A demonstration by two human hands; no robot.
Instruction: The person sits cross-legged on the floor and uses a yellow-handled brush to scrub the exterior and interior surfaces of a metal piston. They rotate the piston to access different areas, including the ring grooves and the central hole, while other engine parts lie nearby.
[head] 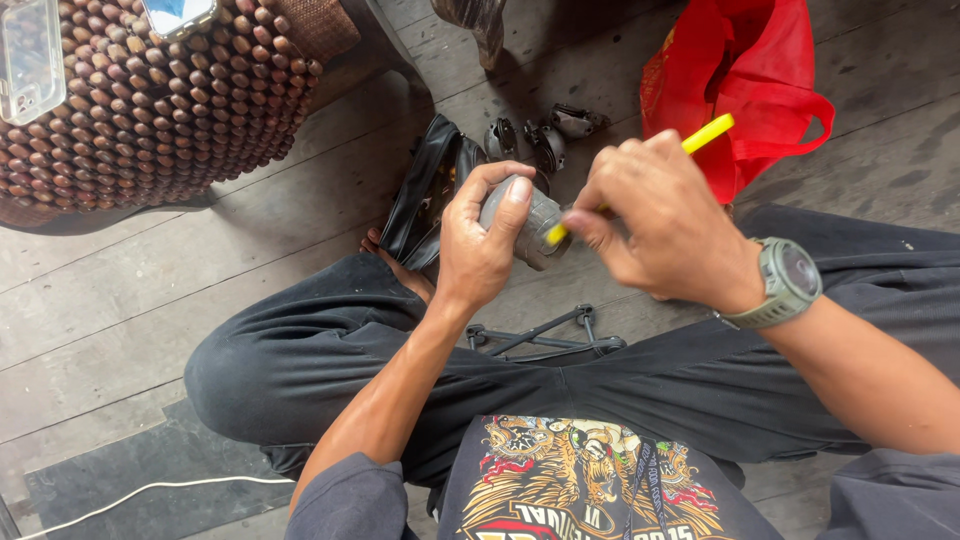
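At the centre of the frame, a small grey metal cylinder [527,222] is clasped in the left hand [482,243], while a thin yellow plastic stick [706,133] is pinched in the right hand [660,222], its tip set against the cylinder.

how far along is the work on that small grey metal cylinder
Already done: several dark metal parts lie loose on the wooden plank floor, beside a black rubber tube. In hand: the left hand holds the small grey metal cylinder, while the right hand pokes a yellow-handled tool into its open end. Left: nothing is fitted back; how much remains can't be judged.
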